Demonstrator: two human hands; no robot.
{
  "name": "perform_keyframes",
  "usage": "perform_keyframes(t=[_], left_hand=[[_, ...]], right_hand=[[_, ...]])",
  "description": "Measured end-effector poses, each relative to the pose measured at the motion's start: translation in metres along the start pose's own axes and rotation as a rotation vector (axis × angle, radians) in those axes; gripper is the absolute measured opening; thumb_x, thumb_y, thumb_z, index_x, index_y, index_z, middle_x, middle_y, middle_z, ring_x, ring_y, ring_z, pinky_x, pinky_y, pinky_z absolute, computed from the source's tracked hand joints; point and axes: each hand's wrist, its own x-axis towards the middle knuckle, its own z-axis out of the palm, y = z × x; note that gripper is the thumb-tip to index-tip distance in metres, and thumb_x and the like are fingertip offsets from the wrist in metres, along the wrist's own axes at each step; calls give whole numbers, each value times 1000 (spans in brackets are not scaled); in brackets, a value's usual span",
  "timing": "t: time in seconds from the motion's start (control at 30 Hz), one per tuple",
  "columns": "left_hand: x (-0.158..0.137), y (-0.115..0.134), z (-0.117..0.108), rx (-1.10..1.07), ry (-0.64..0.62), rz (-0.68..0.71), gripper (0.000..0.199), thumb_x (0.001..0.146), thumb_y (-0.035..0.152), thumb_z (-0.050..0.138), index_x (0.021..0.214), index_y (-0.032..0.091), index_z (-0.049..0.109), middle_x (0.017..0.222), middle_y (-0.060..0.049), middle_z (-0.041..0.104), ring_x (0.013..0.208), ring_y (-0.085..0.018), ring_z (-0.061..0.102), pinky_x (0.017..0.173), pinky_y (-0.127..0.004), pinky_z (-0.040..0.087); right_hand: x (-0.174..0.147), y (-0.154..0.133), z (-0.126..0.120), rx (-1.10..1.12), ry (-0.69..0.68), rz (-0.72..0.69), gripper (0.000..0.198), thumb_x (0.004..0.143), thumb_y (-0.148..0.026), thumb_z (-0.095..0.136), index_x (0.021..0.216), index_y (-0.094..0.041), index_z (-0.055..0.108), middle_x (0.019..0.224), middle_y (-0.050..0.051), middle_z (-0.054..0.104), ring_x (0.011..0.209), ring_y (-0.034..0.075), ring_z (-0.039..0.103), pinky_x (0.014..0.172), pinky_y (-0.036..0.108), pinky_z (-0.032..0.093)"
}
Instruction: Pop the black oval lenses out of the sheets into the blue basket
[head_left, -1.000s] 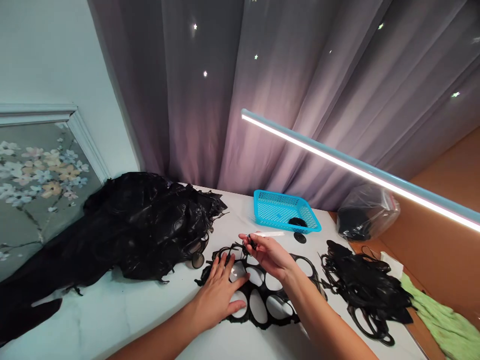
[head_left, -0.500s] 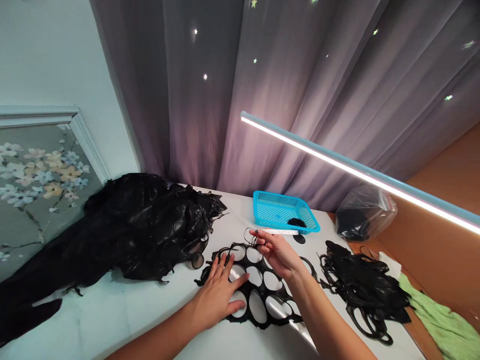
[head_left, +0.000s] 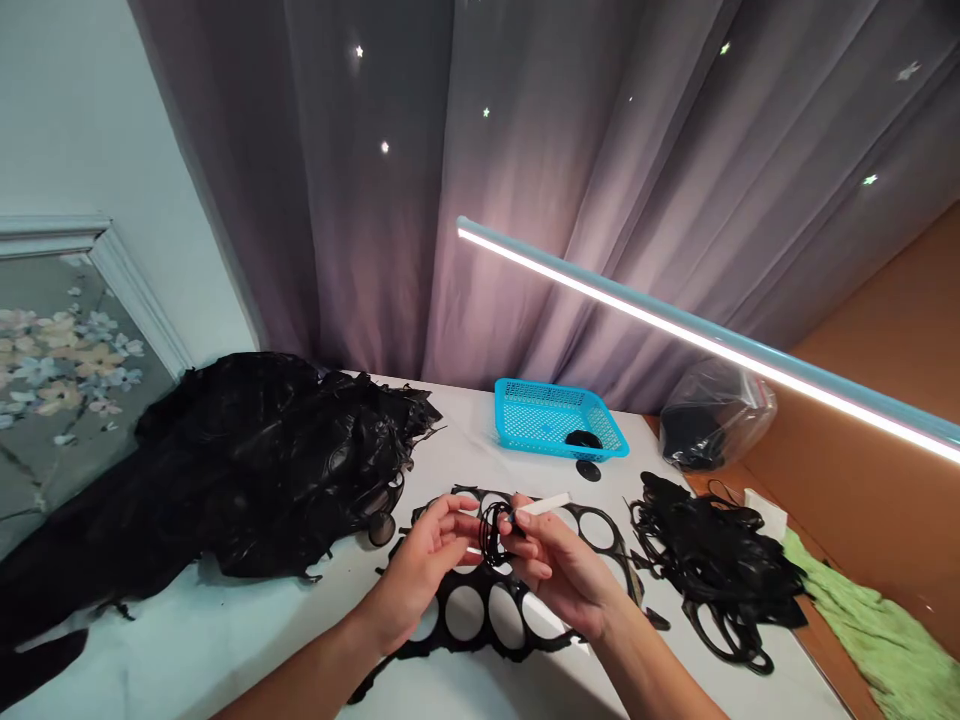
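Observation:
My right hand [head_left: 562, 560] pinches a slim white stick-like tool [head_left: 547, 505], its pale end pointing up and right. At those fingertips hangs a bundle of thin black loops [head_left: 493, 533]. My left hand [head_left: 427, 565] is beside the bundle, fingers curved and apart, fingertips at its left edge; whether they grip a strand is unclear. Beneath both hands a black sheet with rows of round holes [head_left: 480, 645] lies on the white table [head_left: 247, 650]. The hands hide part of that sheet.
Crumpled black sheeting [head_left: 262, 480] heaps at the left. A blue mesh basket [head_left: 510, 446] stands at the back, with black discs [head_left: 589, 470] in and before it. To the right lie black scraps [head_left: 720, 560], a clear bag [head_left: 716, 415] and a green cloth [head_left: 870, 630]. A lamp bar [head_left: 675, 330] crosses above.
My left hand has lifted off the holed sheet and come to the black loops. My right hand has moved down toward me, and the white tool now tilts upward. The view has shifted slightly.

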Motion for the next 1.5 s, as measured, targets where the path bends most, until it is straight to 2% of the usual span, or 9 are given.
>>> perform_keyframes(t=[0.1,0.27,0.73,0.8,0.9,1.0,1.1,1.3,1.5], left_hand=[[-1,13,7,-122,2,-79,32,87,25,54,119,20,55,110,-9,67,104,-22,63,89,-39,51],[-1,25,14,-142,-9,-140,38,88,30,60,124,19,56,110,-9,65,102,-21,61,91,-37,48],[4,22,17,2,-103,-51,34,93,28,56,125,19,56,112,-8,64,107,-23,59,92,-37,49],[1,19,8,161,-70,-2,33,94,27,53,126,21,56,111,-8,64,106,-22,61,92,-37,51],[-14,8,-13,608,-1,141,28,94,22,48,119,24,60,110,-5,64,103,-21,62,89,-34,52],[-36,-15,-35,1009,14,310,29,93,18,46,117,26,62,109,-3,65,99,-20,64,83,-30,55],[-56,-45,-48,1267,25,430,33,92,18,49,123,25,60,118,-5,65,107,-23,63,91,-36,54],[-75,-74,-49,1526,32,564,33,90,12,47,121,17,60,124,-9,65,118,-26,59,98,-45,49],[-82,-75,-46,1555,45,570,36,90,6,44,122,16,58,125,-9,64,119,-25,59,101,-44,46]], right_hand=[[-1,2,-11,103,23,-6,22,74,-14,79,85,-17,61,81,4,65,56,3,44,40,8,30],[0,0,-24,228,46,-35,16,78,-10,75,82,-14,60,81,4,64,56,3,46,38,8,32],[-4,1,-29,213,96,-26,18,77,-10,75,84,-15,59,79,4,65,57,4,48,40,10,30],[-3,2,-29,101,127,-68,19,77,-13,75,83,-16,58,81,5,66,61,6,50,45,12,34],[3,9,-29,-168,142,-163,22,78,-19,75,75,-17,53,84,4,66,67,9,52,57,18,39],[18,23,-28,-520,141,-251,19,77,-21,73,73,-18,54,82,1,65,65,10,49,61,22,38],[36,42,-27,-917,78,-311,13,78,-17,67,72,-18,56,79,0,64,70,13,52,64,24,38],[51,70,-23,-1405,-110,-357,14,80,-12,63,70,-19,58,72,-2,62,72,15,54,68,26,38],[52,75,-26,-1506,-107,-357,13,82,-11,63,72,-20,60,75,-1,66,76,16,56,69,25,40]])
